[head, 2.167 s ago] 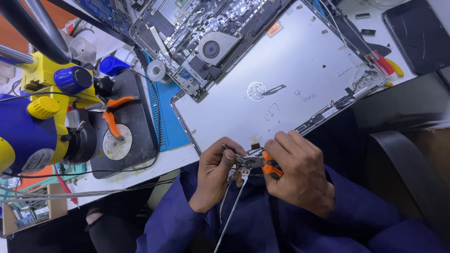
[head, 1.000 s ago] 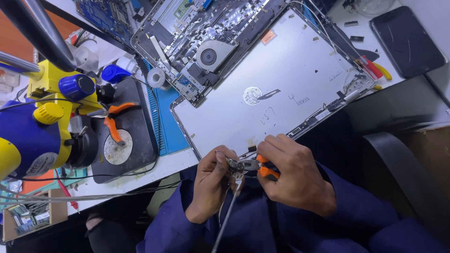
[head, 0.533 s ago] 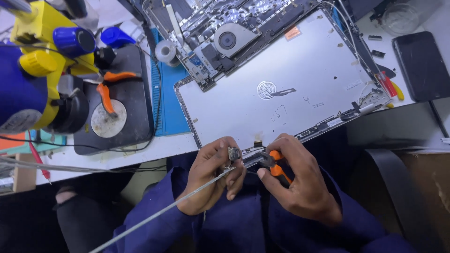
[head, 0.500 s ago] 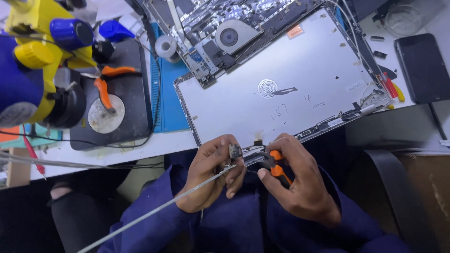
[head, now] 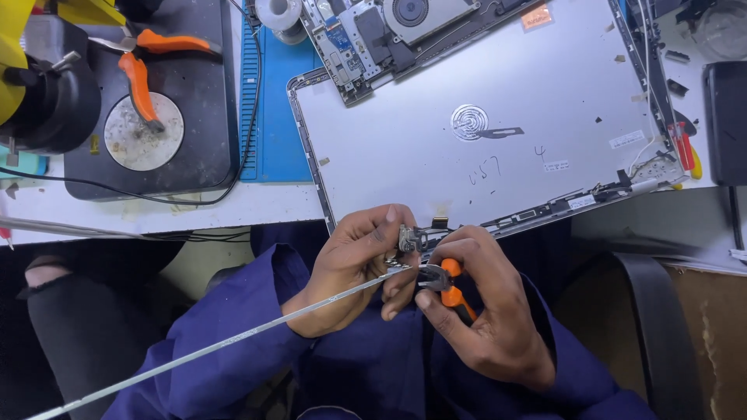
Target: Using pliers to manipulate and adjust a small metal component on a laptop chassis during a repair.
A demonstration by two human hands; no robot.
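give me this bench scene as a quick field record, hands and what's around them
left hand: pinches a small metal part with a long thin silver strip running off to the lower left
right hand: grips orange-handled pliers, tip at the part
worktop: silver laptop lid lying flat, opened laptop base above it
left of lid: blue mat, black pad carrying second orange pliers

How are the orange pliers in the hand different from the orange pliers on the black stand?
The held pliers are gripped by the right hand, jaws against a small metal part; the resting pliers lie untouched on the black stand. Held ones are mostly hidden; resting ones show fully, handles spread. Both have orange handles.
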